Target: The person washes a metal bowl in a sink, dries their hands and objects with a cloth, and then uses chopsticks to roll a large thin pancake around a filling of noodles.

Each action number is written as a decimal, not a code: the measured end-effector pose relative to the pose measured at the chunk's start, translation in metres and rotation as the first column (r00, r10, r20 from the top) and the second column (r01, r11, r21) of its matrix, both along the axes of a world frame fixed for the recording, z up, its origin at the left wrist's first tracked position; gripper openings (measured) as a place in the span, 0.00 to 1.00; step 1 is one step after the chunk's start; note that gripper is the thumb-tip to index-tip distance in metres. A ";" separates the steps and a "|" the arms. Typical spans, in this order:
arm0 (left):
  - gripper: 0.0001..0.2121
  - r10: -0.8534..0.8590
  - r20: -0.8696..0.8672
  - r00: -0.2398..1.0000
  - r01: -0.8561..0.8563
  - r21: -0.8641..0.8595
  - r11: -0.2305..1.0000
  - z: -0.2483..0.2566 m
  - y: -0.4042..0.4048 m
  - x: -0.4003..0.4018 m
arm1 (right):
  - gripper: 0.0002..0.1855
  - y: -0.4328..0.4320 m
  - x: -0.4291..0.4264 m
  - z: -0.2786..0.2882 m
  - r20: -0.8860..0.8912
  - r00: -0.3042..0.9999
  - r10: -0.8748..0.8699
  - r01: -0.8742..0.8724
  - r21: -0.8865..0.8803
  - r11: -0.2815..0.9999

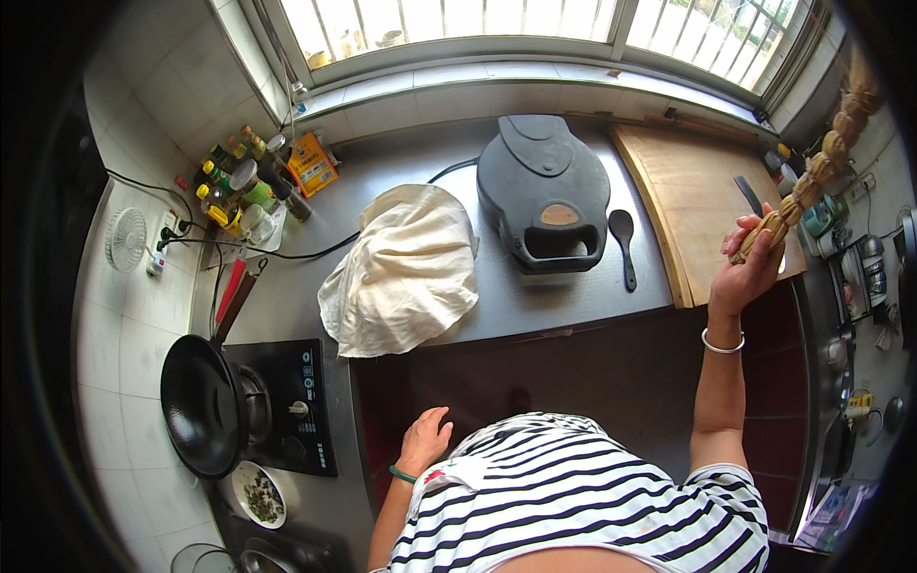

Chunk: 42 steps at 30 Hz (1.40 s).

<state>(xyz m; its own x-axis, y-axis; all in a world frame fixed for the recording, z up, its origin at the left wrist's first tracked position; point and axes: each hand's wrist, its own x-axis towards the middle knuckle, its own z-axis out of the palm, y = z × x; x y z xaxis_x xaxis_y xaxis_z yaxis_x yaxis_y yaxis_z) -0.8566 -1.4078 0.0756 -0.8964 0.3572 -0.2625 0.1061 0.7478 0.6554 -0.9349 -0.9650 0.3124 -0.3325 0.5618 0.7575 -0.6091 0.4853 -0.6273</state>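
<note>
At the right, my right hand (752, 265) is closed around the lower end of a hanging braid of dried plant stalks or husks (817, 172), possibly garlic. Beneath that hand lies a wooden cutting board (688, 193), and a knife (749, 195) on it is partly hidden by the hand. My left hand (424, 438) hangs beside my body in front of the counter edge, holding nothing, fingers a little apart. Before me on the steel counter stand a closed black electric griddle (544, 193) and something covered by a cream cloth (408, 279). A black spoon (624, 247) lies beside the griddle.
A black wok (204, 408) sits on the gas stove (286, 408) at the left. Near it is a white bowl (276, 494) of chopped greens. Bottles and jars (236, 179) fill the back left corner, where a power cable (308, 256) crosses the counter.
</note>
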 end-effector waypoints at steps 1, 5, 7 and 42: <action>0.16 0.012 0.012 1.000 -0.012 0.000 1.000 0.001 -0.001 0.001 | 0.20 -0.014 -0.006 0.000 -0.023 0.999 0.027 -0.028 -0.019 0.999; 0.17 0.002 0.019 1.000 -0.002 0.005 1.000 0.001 -0.004 0.001 | 0.18 -0.081 -0.032 -0.059 0.177 0.946 0.273 -0.272 -0.030 0.962; 0.17 0.021 0.006 1.000 -0.021 0.028 0.999 0.006 -0.008 0.000 | 0.18 -0.110 -0.037 -0.129 0.806 0.584 -0.100 -0.392 0.388 0.834; 0.17 0.013 0.057 0.998 -0.012 -0.015 1.000 -0.004 -0.044 0.020 | 0.26 -0.111 0.044 0.029 -0.480 0.859 0.181 -0.157 0.089 0.984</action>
